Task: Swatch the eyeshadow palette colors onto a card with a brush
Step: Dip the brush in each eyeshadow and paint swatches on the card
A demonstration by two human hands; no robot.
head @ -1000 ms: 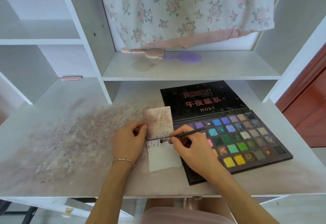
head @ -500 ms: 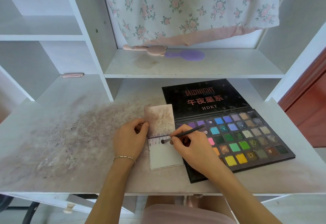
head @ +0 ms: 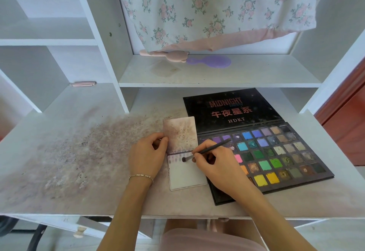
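Viewing from the head camera, a stained white desk surface (head: pixel 59 152) with white shelving (head: pixel 217 73) above it fills the frame.

A small white rectangular card (head: pixel 185 175) lies flat on the desk, just left of the palette and touching its left edge. A row of faint purple-grey swatches runs across the card's upper part. A second, heavily smudged brownish card (head: pixel 180 133) sits directly behind it, edge to edge.

The left hand (head: pixel 147 156) rests on the desk at the cards' left side; its thumb and curled fingers pinch the left edge of the smudged card near the seam between the two.

The right hand (head: pixel 215 163) lies over the palette's left edge. Its thumb and fingers are pressed together, pinching a thin dark-handled makeup brush (head: pixel 207 150) in a pen grip. The brush slants down to the left, and its dark tip touches the white card at the right end of the swatch row.

The large black rectangular eyeshadow palette (head: pixel 276 152) lies open on the desk to the right, lid flat behind it with red lettering, pans in purple, blue, green, yellow and neutral tones.

On the shelf above lie a pink bear-shaped hairbrush (head: pixel 173 56) and a purple oval hairbrush (head: pixel 213 61), touching end to end. A floral fabric (head: pixel 207 7) hangs above them. A thin beaded bracelet (head: pixel 141 176) circles the left wrist.
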